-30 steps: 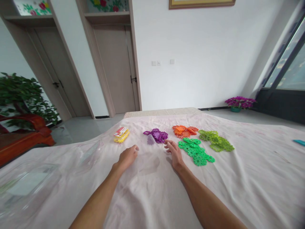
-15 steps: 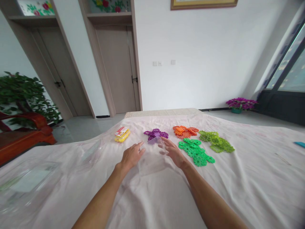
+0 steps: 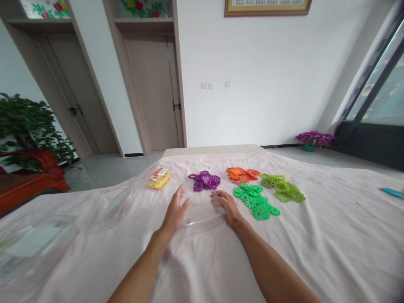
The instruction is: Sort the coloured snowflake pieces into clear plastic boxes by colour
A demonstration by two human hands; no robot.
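A clear plastic box (image 3: 202, 216) lies between my two hands on the cloth, its see-through walls hard to make out. My left hand (image 3: 174, 210) is against the box's left side, thumb and fingers around the edge. On the opposite side, my right hand (image 3: 226, 206) grips the rim with bent fingers. Just beyond the box is a pile of purple gear-edged plastic discs (image 3: 205, 181). Orange discs (image 3: 241, 174), green discs (image 3: 256, 201) and yellow-green discs (image 3: 283, 187) form separate piles to the right. A small pack of yellow pieces (image 3: 159, 178) with a printed label is at the left.
Clear plastic containers (image 3: 38, 240) rest at the left, with another clear container (image 3: 116, 202) behind them. A blue object (image 3: 391, 192) lies at the far right of the pale, wrinkled cloth (image 3: 334, 235). A red wooden chair (image 3: 47, 172) stands left of the table.
The clear box has gone from tilted up to lying flatter on the cloth. My left hand has turned more upright beside it, and my right hand has come lower with its fingers more bent.
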